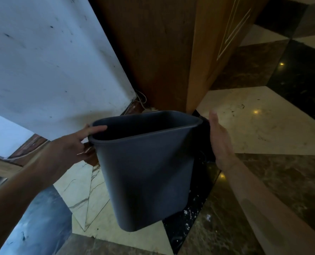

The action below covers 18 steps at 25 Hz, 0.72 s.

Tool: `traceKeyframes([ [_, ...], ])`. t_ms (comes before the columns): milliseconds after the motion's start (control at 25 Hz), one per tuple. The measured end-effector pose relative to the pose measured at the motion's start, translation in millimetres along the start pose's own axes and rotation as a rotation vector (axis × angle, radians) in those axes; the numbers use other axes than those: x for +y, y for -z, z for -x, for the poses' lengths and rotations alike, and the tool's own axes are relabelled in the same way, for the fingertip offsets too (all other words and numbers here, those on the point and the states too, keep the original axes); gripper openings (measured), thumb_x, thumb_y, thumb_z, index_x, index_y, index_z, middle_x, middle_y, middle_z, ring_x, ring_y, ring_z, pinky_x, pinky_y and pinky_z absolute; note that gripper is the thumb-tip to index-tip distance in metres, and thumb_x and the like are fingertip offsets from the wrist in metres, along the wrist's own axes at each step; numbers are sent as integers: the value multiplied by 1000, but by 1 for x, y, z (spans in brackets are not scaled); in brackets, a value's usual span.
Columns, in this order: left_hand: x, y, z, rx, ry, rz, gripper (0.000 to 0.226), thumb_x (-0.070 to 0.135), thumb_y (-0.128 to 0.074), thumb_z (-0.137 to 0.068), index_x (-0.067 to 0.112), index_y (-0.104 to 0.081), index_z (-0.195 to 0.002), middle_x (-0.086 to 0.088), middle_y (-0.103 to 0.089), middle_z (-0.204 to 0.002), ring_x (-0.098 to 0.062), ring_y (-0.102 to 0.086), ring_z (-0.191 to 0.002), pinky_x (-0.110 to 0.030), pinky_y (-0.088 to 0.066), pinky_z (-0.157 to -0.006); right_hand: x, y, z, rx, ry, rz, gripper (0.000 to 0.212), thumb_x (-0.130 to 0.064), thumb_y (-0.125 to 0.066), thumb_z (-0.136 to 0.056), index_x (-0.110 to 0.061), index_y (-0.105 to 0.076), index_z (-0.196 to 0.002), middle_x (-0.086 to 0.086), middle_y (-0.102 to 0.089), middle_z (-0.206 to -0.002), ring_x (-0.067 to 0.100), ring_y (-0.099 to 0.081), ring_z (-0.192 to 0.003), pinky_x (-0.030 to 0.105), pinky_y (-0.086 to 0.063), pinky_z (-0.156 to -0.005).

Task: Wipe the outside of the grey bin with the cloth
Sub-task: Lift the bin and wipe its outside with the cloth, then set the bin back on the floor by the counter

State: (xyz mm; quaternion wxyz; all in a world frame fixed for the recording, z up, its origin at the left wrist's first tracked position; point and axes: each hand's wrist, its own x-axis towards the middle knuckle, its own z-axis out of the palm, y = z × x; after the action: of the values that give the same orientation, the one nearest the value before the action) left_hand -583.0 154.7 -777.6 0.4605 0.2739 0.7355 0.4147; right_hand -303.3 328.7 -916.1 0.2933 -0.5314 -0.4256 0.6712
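Observation:
The grey bin [145, 172] is a tall, tapered plastic bin, held up off the floor and tilted with its open top facing me. My left hand [75, 144] grips its left rim, one finger hooked over the edge into the opening. My right hand [220, 142] is flat and open beside the bin's right rim, palm toward the bin; whether it touches the bin I cannot tell. No cloth shows in this view.
A scuffed white wall [48, 61] stands at the left and a brown wooden cabinet [162, 52] behind the bin. Below is a polished marble floor [263, 129] in cream, brown and black tiles, with white specks [188, 212] near the bin's base.

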Motion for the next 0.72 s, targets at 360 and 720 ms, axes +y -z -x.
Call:
traceKeyframes([
  [360,-46,0,7,304,-123,18,39,20,-40,-100,42,-57,-126,14,-59,-128,1,-62,-99,-26,-45,-79,-43,-24,-17,-113,-26,98,18,-47,-72,-81,-29,-74,-76,9,-72,-92,30,-68,-85,43,-59,-72],
  [720,-60,1,-8,338,-132,83,71,-2,-30,-95,38,-14,-152,-4,-23,-158,-30,-33,-136,-49,-34,-109,-65,-62,-50,-124,210,225,18,-42,-66,-90,-44,-55,-77,-9,-58,-82,10,-57,-74,25,-45,-54],
])
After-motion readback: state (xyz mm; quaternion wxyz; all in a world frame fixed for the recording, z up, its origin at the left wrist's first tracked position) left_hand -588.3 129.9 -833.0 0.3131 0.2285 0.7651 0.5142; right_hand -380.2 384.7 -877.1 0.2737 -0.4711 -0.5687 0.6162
